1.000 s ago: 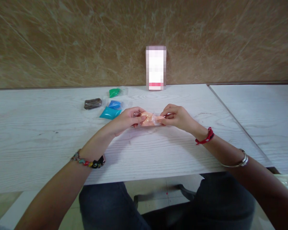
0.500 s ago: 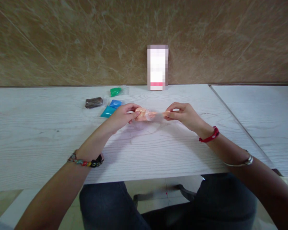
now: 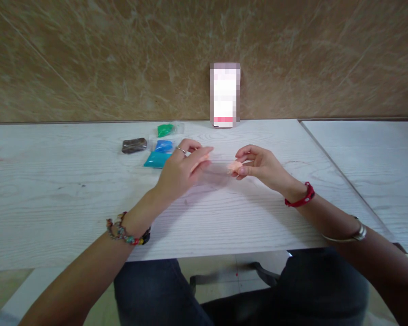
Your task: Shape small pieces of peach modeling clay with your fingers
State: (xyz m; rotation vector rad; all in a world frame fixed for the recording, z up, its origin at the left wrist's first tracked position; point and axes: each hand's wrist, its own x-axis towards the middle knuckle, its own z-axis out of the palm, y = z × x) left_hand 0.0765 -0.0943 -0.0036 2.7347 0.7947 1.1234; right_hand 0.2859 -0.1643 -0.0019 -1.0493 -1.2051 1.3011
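Note:
Between the thumb and fingers of my right hand [image 3: 260, 164] is a small lump of peach modelling clay [image 3: 235, 167]. My left hand [image 3: 180, 170] is closed around more peach clay in a clear bag [image 3: 205, 158], mostly hidden by the fingers and blurred. A gap separates the two hands, both just above the table. Right behind my left hand lie a turquoise clay packet [image 3: 155, 160] and a blue clay packet [image 3: 163, 146]. My left fingers partly cover the turquoise one.
Farther back on the white wood-grain table [image 3: 71, 203] are a green clay packet [image 3: 165, 130] and a brown clay packet [image 3: 134, 145]. A phone [image 3: 223, 97] with a blurred-out screen leans against the brown marbled wall [image 3: 122, 59]. A seam crosses the tabletop at right.
The peach clay stretched between my hands has come apart; a lump now sits in my right fingers. My left hand has turned over, its back now facing up.

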